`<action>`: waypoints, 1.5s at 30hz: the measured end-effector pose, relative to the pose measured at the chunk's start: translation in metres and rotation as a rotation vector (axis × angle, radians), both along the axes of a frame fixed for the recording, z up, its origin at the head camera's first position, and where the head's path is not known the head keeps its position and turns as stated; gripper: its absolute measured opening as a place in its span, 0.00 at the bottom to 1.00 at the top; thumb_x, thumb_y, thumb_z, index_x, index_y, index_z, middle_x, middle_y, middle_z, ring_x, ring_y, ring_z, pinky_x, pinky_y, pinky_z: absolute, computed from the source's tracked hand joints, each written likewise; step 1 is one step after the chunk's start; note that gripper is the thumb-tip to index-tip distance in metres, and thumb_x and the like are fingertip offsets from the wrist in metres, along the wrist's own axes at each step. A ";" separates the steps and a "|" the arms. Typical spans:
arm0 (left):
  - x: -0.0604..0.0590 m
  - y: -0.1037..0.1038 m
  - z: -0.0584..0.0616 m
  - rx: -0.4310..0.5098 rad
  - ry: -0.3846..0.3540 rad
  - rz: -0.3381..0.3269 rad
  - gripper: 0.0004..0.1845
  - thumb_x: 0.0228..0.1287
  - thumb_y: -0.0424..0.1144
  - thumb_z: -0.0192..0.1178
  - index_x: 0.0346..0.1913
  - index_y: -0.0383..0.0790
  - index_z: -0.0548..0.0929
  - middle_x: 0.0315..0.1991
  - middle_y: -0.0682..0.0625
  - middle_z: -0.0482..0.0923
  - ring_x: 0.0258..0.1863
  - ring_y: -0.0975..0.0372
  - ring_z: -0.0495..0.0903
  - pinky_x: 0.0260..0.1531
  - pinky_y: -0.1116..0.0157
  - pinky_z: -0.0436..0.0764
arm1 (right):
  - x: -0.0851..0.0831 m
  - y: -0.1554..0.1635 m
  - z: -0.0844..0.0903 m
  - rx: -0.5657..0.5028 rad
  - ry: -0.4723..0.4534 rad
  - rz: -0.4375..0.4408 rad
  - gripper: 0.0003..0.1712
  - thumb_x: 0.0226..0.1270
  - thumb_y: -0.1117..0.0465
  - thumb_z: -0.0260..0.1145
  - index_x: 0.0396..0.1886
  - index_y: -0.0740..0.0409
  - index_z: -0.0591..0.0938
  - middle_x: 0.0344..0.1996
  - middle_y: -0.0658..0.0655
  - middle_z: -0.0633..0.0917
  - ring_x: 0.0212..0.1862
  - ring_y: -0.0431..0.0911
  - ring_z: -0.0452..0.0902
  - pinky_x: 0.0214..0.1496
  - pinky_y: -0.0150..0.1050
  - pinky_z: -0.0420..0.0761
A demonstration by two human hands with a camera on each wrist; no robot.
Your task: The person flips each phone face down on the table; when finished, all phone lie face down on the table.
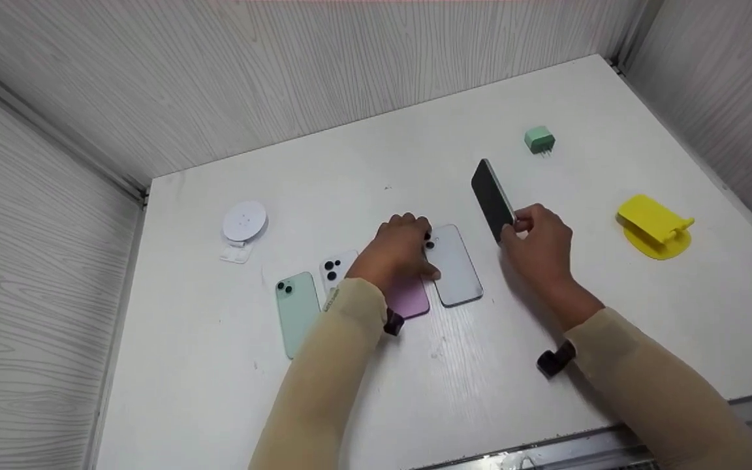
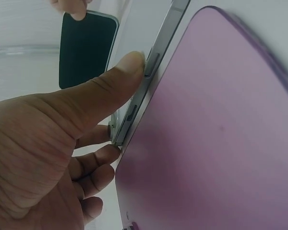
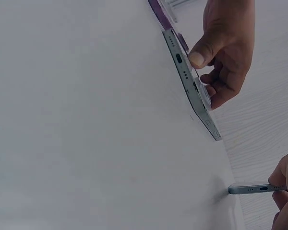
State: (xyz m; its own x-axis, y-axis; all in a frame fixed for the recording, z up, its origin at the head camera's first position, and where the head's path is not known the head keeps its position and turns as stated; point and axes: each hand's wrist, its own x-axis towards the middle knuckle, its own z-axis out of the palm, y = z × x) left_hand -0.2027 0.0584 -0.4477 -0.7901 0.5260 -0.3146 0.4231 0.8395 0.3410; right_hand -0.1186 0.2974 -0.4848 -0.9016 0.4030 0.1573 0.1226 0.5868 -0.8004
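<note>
My right hand [image 1: 542, 245] pinches a phone with a dark screen [image 1: 490, 196] between thumb and fingers, holding it tilted up on edge; its green-grey frame [image 3: 252, 189] shows in the right wrist view. My left hand [image 1: 399, 251] reaches over a pink phone [image 1: 410, 299] to a white phone [image 1: 457, 269] lying back up. In the left wrist view its thumb presses the white phone's side edge [image 2: 156, 60], and the fingers curl at the camera end. The hand covers the upper part of the pink phone. A second white phone [image 1: 335, 267] lies partly hidden behind the left forearm.
A mint green phone [image 1: 299, 310] lies at the left, partly overlapped by the sleeve. Behind it stands a round white stand [image 1: 244, 222]. At the right are a green plug adapter [image 1: 539, 140] and a yellow phone stand [image 1: 655, 225]. Wood-grain panels [image 1: 324, 65] border the table.
</note>
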 end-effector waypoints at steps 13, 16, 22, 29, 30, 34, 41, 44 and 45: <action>-0.001 0.009 0.007 -0.067 0.015 -0.027 0.40 0.59 0.53 0.83 0.70 0.45 0.77 0.66 0.48 0.75 0.69 0.52 0.70 0.74 0.54 0.71 | 0.046 -0.007 0.000 0.011 -0.019 -0.019 0.13 0.73 0.61 0.67 0.50 0.65 0.85 0.39 0.62 0.88 0.40 0.53 0.75 0.42 0.44 0.70; -0.001 0.010 0.009 -0.101 0.027 -0.044 0.42 0.59 0.52 0.84 0.72 0.42 0.76 0.67 0.46 0.76 0.69 0.51 0.71 0.76 0.53 0.70 | 0.054 -0.009 -0.001 0.001 -0.039 -0.030 0.14 0.72 0.60 0.67 0.50 0.65 0.86 0.39 0.61 0.89 0.39 0.52 0.75 0.41 0.43 0.71; -0.001 0.016 0.014 -0.159 0.062 -0.052 0.43 0.60 0.55 0.82 0.72 0.38 0.76 0.66 0.43 0.77 0.67 0.49 0.71 0.74 0.52 0.69 | 0.067 -0.012 -0.001 -0.012 -0.064 -0.040 0.13 0.74 0.59 0.67 0.50 0.64 0.85 0.40 0.61 0.89 0.41 0.52 0.75 0.42 0.44 0.72; 0.002 0.034 0.015 -0.179 0.141 -0.071 0.41 0.72 0.64 0.69 0.75 0.39 0.75 0.66 0.44 0.78 0.68 0.50 0.72 0.74 0.50 0.70 | 0.073 -0.012 -0.002 0.038 -0.030 -0.038 0.13 0.73 0.61 0.69 0.49 0.66 0.85 0.40 0.63 0.88 0.44 0.55 0.76 0.47 0.45 0.69; 0.002 0.037 0.015 -0.147 0.144 -0.068 0.40 0.74 0.65 0.67 0.76 0.40 0.75 0.67 0.44 0.78 0.70 0.50 0.73 0.75 0.50 0.70 | 0.074 -0.012 -0.003 0.046 -0.027 -0.040 0.12 0.72 0.62 0.69 0.49 0.66 0.85 0.40 0.63 0.88 0.44 0.55 0.77 0.48 0.46 0.69; -0.001 0.053 0.013 0.112 0.062 -0.029 0.40 0.79 0.64 0.61 0.83 0.46 0.69 0.67 0.46 0.82 0.70 0.53 0.77 0.75 0.54 0.73 | 0.074 -0.013 -0.003 0.071 -0.023 -0.040 0.12 0.73 0.61 0.69 0.49 0.65 0.86 0.39 0.62 0.88 0.46 0.56 0.77 0.52 0.49 0.68; -0.003 0.072 0.002 0.420 -0.121 0.015 0.44 0.77 0.61 0.65 0.88 0.51 0.62 0.51 0.52 0.86 0.47 0.61 0.81 0.54 0.61 0.80 | 0.075 -0.014 -0.005 0.105 0.007 0.008 0.12 0.73 0.62 0.70 0.50 0.65 0.87 0.38 0.62 0.89 0.47 0.56 0.78 0.65 0.56 0.67; -0.004 0.075 -0.003 0.448 -0.153 0.030 0.46 0.75 0.61 0.68 0.88 0.51 0.61 0.54 0.51 0.86 0.48 0.61 0.81 0.55 0.61 0.81 | 0.076 -0.013 -0.006 0.112 0.009 0.018 0.12 0.73 0.63 0.70 0.50 0.65 0.87 0.38 0.61 0.89 0.47 0.55 0.78 0.65 0.56 0.67; -0.004 0.076 -0.003 0.450 -0.160 0.035 0.47 0.74 0.61 0.69 0.88 0.51 0.61 0.56 0.51 0.85 0.49 0.61 0.81 0.55 0.61 0.81 | 0.076 -0.012 -0.006 0.113 0.009 0.020 0.12 0.73 0.63 0.71 0.50 0.65 0.87 0.38 0.60 0.89 0.47 0.55 0.78 0.65 0.56 0.67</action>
State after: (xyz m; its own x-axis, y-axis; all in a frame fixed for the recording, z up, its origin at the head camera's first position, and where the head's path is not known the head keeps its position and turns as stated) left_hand -0.2067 0.1340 -0.4508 -0.7698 0.6122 -0.1808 0.3097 0.6059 0.7328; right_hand -0.0428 0.2853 -0.4906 -0.9079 0.3636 0.2086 0.1031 0.6760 -0.7297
